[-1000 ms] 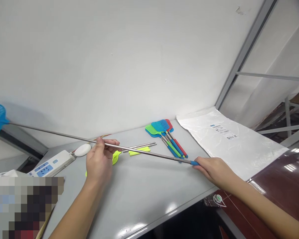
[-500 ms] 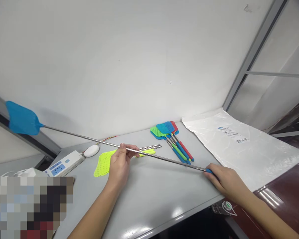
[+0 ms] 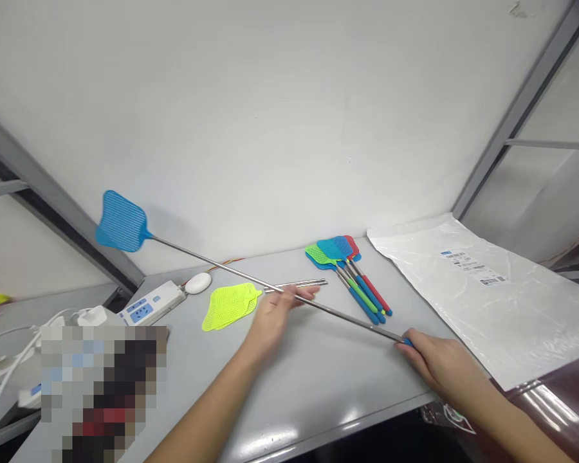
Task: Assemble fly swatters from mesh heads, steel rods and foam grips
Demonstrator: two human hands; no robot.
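Note:
A blue fly swatter (image 3: 123, 222) with a long thin metal shaft slants across the view, its head raised at the left in front of the wall. My right hand (image 3: 439, 360) is closed around its blue handle, most of which the fingers hide. Midway along the shaft, my left hand (image 3: 273, 315) holds the metal between thumb and fingers. Beyond that hand lie yellow fly swatter heads (image 3: 231, 305) stacked on the table, with thin metal rods (image 3: 313, 282) beside them. Further right, a bunch of blue, green and red fly swatters (image 3: 352, 276) rests with shafts shortened.
A large white plastic package (image 3: 444, 289) with a label covers the table's right side. At the left are a power strip (image 3: 149, 305), a white oval device (image 3: 198, 283) and cables. A pixelated patch hides the lower left. The wall stands close behind the grey table (image 3: 328, 399).
My left hand has slid along the shaft toward my right hand. The swatter's head has come nearer, and its visible shaft looks shorter. The view has turned slightly left.

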